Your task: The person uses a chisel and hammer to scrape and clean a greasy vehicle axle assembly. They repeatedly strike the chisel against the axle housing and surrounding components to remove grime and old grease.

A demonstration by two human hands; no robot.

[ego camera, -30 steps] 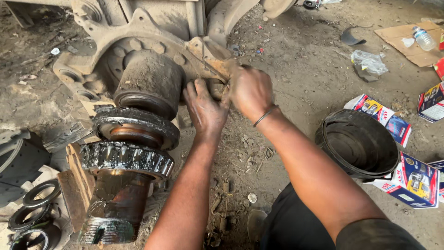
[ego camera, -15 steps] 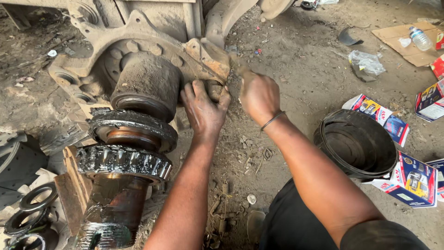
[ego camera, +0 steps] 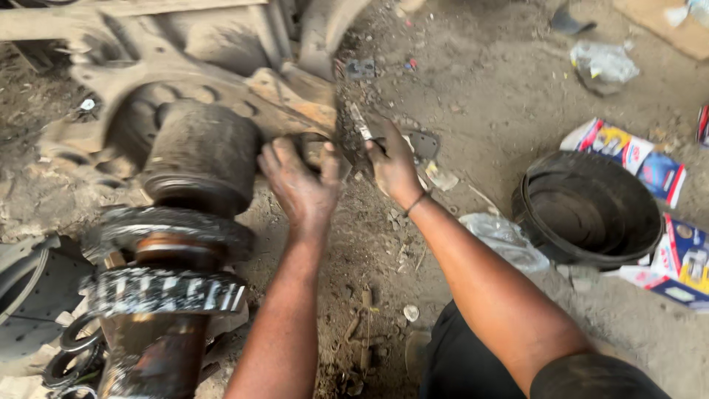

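A big greasy shaft assembly lies on the dirt: a dark cylinder (ego camera: 199, 155), a flange ring (ego camera: 177, 225) and a toothed gear (ego camera: 166, 292) below it. Behind it sits a grimy cast housing (ego camera: 148, 89) with a wooden block (ego camera: 295, 96) wedged at its edge. My left hand (ego camera: 299, 185) curls its fingers over a small dirty metal part (ego camera: 316, 151) at the housing's right edge. Just to its right, my right hand (ego camera: 391, 166) grips a narrow flat metal strip (ego camera: 360, 122) that points up and left toward the housing.
A black round drum (ego camera: 587, 210) stands at the right, with coloured cardboard boxes (ego camera: 628, 151) around it. A crumpled plastic bag (ego camera: 506, 236) lies near my right forearm. Metal rings (ego camera: 74, 347) and a disc (ego camera: 22, 295) lie at lower left.
My right hand has pulled away from the housing flange to the right and now holds the flat strip. My left hand stays at the housing edge. The view has shifted closer.
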